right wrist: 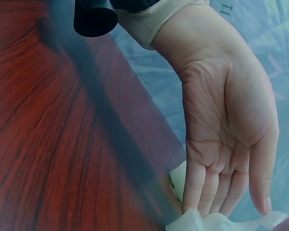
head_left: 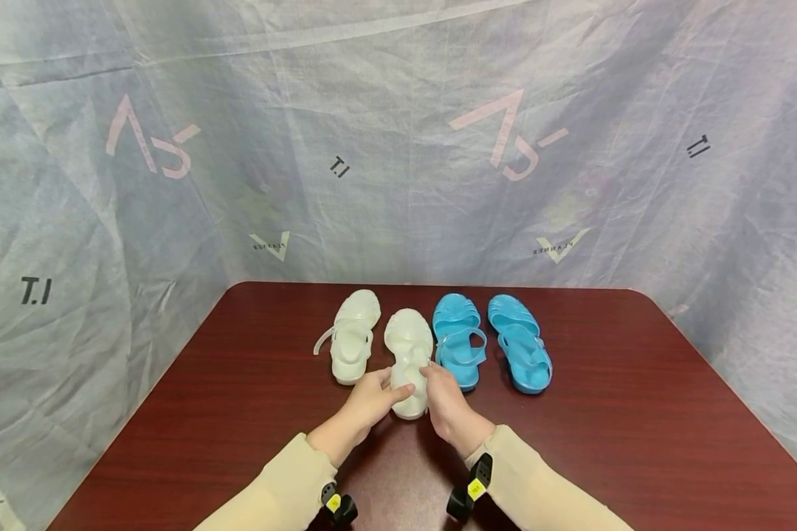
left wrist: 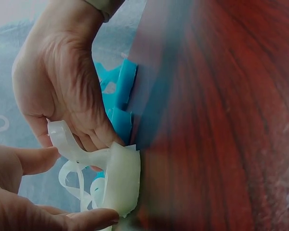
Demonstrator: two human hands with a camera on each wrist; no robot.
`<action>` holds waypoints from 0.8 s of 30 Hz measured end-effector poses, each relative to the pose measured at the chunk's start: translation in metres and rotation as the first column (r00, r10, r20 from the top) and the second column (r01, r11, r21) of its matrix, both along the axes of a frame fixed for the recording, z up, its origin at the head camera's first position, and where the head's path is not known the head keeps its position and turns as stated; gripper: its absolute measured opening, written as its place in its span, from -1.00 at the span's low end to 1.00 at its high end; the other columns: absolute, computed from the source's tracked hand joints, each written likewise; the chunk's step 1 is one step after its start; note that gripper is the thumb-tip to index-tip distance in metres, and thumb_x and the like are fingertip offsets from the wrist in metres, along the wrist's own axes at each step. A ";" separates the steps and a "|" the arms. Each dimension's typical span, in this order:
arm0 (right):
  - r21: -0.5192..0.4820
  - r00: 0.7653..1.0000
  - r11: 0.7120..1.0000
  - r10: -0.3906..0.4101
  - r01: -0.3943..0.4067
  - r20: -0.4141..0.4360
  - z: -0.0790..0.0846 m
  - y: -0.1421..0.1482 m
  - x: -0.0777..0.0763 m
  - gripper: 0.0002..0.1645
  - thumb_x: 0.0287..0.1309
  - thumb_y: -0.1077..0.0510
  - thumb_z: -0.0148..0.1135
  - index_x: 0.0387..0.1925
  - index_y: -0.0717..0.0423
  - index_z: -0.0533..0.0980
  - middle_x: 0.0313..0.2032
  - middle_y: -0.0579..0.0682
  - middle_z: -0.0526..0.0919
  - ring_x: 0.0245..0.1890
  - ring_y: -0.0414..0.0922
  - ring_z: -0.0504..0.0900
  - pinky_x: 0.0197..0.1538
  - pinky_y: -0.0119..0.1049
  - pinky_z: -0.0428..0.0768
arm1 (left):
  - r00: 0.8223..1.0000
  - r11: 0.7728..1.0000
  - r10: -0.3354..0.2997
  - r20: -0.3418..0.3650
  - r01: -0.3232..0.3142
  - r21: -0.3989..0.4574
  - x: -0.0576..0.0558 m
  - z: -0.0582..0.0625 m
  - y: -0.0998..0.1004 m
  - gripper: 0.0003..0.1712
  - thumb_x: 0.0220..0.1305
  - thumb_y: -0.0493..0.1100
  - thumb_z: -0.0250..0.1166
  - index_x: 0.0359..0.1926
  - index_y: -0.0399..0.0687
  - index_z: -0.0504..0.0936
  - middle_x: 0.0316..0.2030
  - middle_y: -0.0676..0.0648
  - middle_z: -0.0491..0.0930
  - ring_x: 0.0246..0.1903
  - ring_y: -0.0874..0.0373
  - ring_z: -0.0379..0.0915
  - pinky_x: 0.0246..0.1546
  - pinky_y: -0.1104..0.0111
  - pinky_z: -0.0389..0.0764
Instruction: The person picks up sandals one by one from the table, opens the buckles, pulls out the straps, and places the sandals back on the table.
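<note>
A white sandal (head_left: 409,328) lies on the table with its toe pointing away and its heel toward me. My left hand (head_left: 367,402) grips it from the left, thumb over the strap and fingers along the sole side. From the right, my right hand (head_left: 448,402) holds the same sandal, its thumb at the strap and its fingers beside the sole. Seen close in the left wrist view, the sole (left wrist: 123,180) stands between both hands. In the right wrist view my right palm (right wrist: 221,115) shows, with the fingers reaching down to the white sandal (right wrist: 192,222).
Left of the held sandal lies another white sandal (head_left: 355,324), its strap end sticking out leftward. Two blue sandals, one nearer (head_left: 457,313) and one farther right (head_left: 521,343), lie to the right. The dark red table (head_left: 239,413) ends at a grey printed cloth (head_left: 398,147).
</note>
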State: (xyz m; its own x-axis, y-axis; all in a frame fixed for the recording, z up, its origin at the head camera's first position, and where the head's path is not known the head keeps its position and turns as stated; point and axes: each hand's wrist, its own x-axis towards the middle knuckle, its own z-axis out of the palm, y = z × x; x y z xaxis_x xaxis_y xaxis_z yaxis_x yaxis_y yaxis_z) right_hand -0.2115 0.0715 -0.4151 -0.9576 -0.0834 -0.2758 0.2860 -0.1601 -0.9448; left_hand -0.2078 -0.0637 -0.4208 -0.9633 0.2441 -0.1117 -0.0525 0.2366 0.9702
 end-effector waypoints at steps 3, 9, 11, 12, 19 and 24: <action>-0.003 1.000 1.000 -0.002 0.002 0.001 0.000 0.000 0.002 -0.29 0.44 0.19 -0.29 0.44 0.47 -0.20 0.47 0.39 -0.18 0.48 0.28 -0.22 0.48 0.14 -0.09 | 1.000 1.000 0.008 0.007 -0.008 -0.011 0.001 -0.001 0.000 -0.20 0.35 -0.16 0.23 0.35 -0.63 0.09 0.34 -0.49 0.20 0.37 -0.24 0.13 0.31 -0.02 0.30; 0.002 1.000 1.000 -0.009 0.009 -0.001 0.001 0.001 0.005 -0.27 0.44 0.19 -0.28 0.44 0.48 -0.22 0.46 0.40 -0.23 0.47 0.31 -0.26 0.47 0.18 -0.12 | 1.000 1.000 0.011 0.012 -0.011 -0.016 0.001 -0.002 0.000 -0.20 0.34 -0.16 0.24 0.35 -0.60 0.11 0.34 -0.47 0.21 0.38 -0.24 0.13 0.32 -0.01 0.30; -0.003 1.000 1.000 -0.007 0.007 -0.003 0.001 0.001 0.006 -0.28 0.44 0.19 -0.27 0.44 0.48 -0.21 0.46 0.40 -0.22 0.48 0.31 -0.26 0.47 0.18 -0.12 | 1.000 1.000 0.004 0.012 -0.004 -0.013 0.002 -0.002 0.000 -0.22 0.34 -0.16 0.24 0.35 -0.60 0.12 0.33 -0.47 0.22 0.37 -0.24 0.14 0.31 -0.01 0.31; -0.004 1.000 1.000 -0.005 0.005 -0.003 0.001 0.001 0.006 -0.28 0.44 0.19 -0.28 0.44 0.48 -0.21 0.46 0.41 -0.22 0.48 0.31 -0.26 0.47 0.18 -0.12 | 1.000 1.000 0.001 0.013 -0.001 -0.009 0.003 -0.002 0.000 -0.22 0.34 -0.16 0.23 0.35 -0.60 0.12 0.33 -0.47 0.23 0.37 -0.23 0.15 0.31 0.00 0.31; -0.021 1.000 1.000 0.006 -0.006 0.000 0.002 0.002 0.009 -0.28 0.44 0.19 -0.29 0.44 0.49 -0.21 0.46 0.41 -0.21 0.48 0.31 -0.25 0.48 0.16 -0.12 | 1.000 1.000 -0.016 0.005 0.016 -0.002 0.007 0.001 -0.001 -0.23 0.36 -0.18 0.21 0.33 -0.65 0.11 0.31 -0.49 0.25 0.35 -0.23 0.19 0.29 0.01 0.34; -0.031 1.000 0.999 -0.004 0.005 0.019 0.003 0.004 0.011 -0.27 0.44 0.19 -0.27 0.43 0.49 -0.23 0.46 0.42 -0.24 0.47 0.32 -0.27 0.48 0.15 -0.14 | 1.000 1.000 -0.022 -0.009 0.022 -0.001 0.010 0.001 -0.001 -0.25 0.35 -0.18 0.21 0.32 -0.65 0.14 0.28 -0.48 0.31 0.32 -0.21 0.25 0.26 0.03 0.39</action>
State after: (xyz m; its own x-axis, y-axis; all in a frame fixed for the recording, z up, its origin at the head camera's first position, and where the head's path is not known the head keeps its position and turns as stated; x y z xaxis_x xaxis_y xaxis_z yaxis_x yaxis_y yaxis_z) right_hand -0.2003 0.0750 -0.4123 -0.9526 -0.0881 -0.2912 0.3031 -0.1910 -0.9336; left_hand -0.1976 -0.0646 -0.4193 -0.9585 0.2655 -0.1034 -0.0387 0.2381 0.9705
